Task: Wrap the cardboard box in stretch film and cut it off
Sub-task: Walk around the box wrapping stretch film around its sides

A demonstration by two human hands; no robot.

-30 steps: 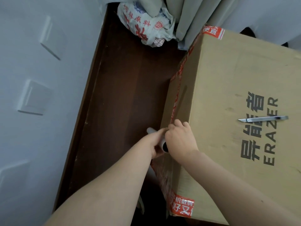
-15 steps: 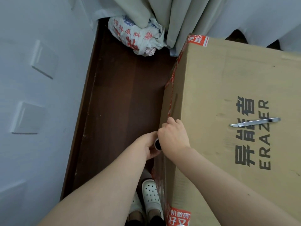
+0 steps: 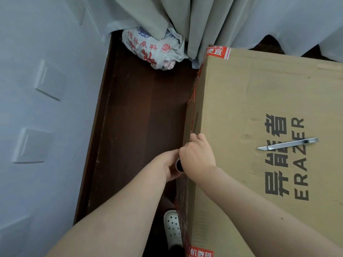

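Note:
A large brown cardboard box [image 3: 259,101] printed with ERAZER fills the right side, red tape along its left edge. A stretch film roll [image 3: 178,165] stands upright against the box's left face; only its dark open core end shows. My left hand [image 3: 166,166] grips the roll from the left. My right hand [image 3: 197,157] curls over the box's top left edge and the roll's upper end. Shiny film [image 3: 181,216] clings to the box's left face below the hands. A silver utility knife [image 3: 287,146] lies on the box top.
A dark wooden floor strip [image 3: 141,115] runs between the pale wall [image 3: 46,108] with switch plates and the box. A crumpled printed bag [image 3: 154,49] and grey curtains [image 3: 204,21] close off the far end. A white clog [image 3: 172,227] shows below the hands.
The view has tilted, so the curtains and the clog show more. Both hands stay together on the roll at the box's left edge, shifting slightly along it.

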